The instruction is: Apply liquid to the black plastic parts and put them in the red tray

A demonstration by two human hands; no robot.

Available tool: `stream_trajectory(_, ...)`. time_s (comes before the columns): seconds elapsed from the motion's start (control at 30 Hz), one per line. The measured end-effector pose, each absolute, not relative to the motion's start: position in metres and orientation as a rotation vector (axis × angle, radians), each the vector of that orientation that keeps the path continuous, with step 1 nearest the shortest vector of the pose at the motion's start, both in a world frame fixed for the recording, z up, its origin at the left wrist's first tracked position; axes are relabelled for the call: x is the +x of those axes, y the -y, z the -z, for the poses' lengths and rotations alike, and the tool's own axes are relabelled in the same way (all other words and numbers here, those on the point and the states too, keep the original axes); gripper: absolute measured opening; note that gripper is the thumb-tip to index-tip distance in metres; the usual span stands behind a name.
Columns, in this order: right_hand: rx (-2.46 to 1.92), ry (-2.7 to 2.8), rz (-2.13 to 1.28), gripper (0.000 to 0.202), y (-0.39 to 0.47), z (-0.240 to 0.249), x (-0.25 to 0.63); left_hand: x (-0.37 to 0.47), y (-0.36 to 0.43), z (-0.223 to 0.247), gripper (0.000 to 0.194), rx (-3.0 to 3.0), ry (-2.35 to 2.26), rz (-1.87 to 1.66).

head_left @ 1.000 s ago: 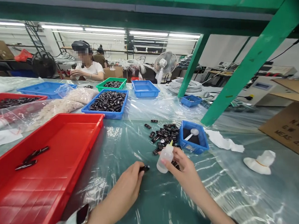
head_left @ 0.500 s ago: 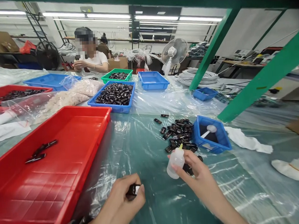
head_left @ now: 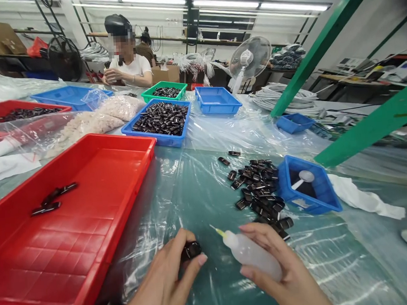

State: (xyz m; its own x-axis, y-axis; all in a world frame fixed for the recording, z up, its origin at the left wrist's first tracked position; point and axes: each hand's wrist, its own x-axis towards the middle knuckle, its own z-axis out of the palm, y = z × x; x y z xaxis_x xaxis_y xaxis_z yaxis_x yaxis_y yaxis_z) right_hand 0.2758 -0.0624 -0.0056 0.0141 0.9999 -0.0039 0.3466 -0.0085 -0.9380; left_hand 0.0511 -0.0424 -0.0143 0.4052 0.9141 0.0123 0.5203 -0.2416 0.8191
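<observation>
My left hand pinches a small black plastic housing between thumb and fingers, low over the plastic-covered table. To its right, my right hand is closed around a translucent squeeze bottle. The bottle lies tilted, its yellow-based needle tip pointing left and up toward the housing, a short gap apart. Beyond the right hand lies a loose pile of similar black housings. Against this pile stands a small blue bin with dark contents and a white spoon.
A long red tray with a few black pieces fills the left side. Behind it stand a blue bin full of black parts and a bag of beige pieces. Green posts rise at right. A person sits across the table.
My right hand has tipped the bottle from nearly upright to lying over, needle toward the left hand. The left hand has turned the black housing slightly. The view has shifted a little.
</observation>
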Motion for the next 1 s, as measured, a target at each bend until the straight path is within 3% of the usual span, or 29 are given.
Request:
stream_trajectory(0.17, -1.455, 1.586, -0.861, 0.028, 0.064, 0.006, 0.286, 0.044, 0.041, 0.013, 0.017, 2.069, -1.041, -0.717)
stream_trajectory(0.27, -1.489, 1.744, -0.692, 0.030, 0.067, 0.006, 0.297, 0.042, 0.042, 0.017, 0.031, 2.102, -1.088, -0.734)
stream_trajectory(0.4, -1.501, 1.834, -0.573, 0.031, 0.068, 0.005, 0.305, 0.042, 0.045, 0.019, 0.032, 2.111, -1.170, -0.814)
stream_trajectory(0.77, -1.617, 1.662, -0.615, 0.029, 0.075, 0.000, 0.293, 0.041, 0.047, 0.016, 0.034, 2.185, -1.139, -0.786)
stream_trajectory(1.0, -1.514, 1.849, -0.592, 0.031, 0.070, -0.002, 0.301, 0.043, 0.046, 0.011, 0.033, 2.186, -1.137, -0.771)
